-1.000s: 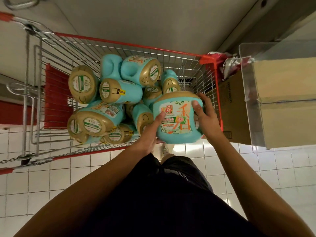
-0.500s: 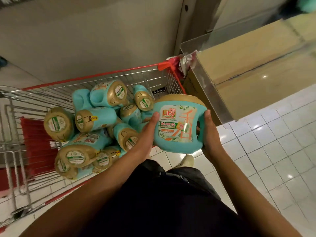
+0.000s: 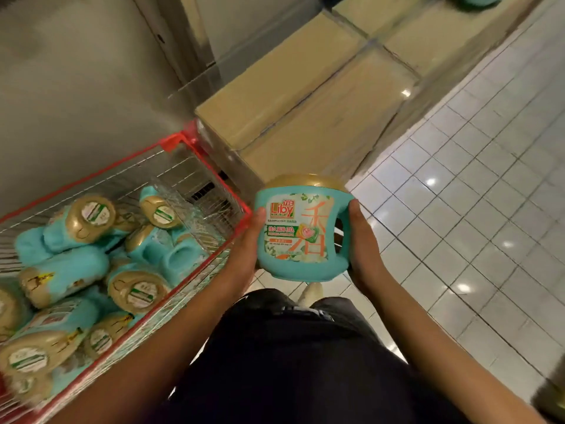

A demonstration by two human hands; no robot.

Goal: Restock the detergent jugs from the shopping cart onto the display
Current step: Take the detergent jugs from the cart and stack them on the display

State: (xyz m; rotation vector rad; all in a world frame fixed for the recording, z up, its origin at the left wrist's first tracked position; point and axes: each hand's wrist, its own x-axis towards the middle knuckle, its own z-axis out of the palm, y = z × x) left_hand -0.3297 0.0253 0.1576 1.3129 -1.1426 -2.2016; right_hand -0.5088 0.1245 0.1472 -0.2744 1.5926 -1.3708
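Observation:
A teal detergent jug (image 3: 301, 234) with a gold cap and a Liby label is held upright between both hands, above the tiled floor and to the right of the cart. My left hand (image 3: 247, 246) grips its left side with the thumb on the front. Its handle side sits in the grip of my right hand (image 3: 362, 249). The red wire shopping cart (image 3: 211, 166) at the left holds several more teal jugs (image 3: 79, 221) lying on their sides. The display of cardboard boxes (image 3: 305, 96) stretches away at upper right, with one teal jug (image 3: 480, 1) partly visible at its far top edge.
A grey wall and metal post (image 3: 195, 41) stand behind the cart. White tiled floor (image 3: 474, 224) spreads to the right of the boxes. My dark trousers and one shoe (image 3: 312, 293) show below the jug.
The jug has been lifted out of the cart and carried right, past the cart's rim. The view has swung right, so the cart now lies at the left and the boxes are ahead.

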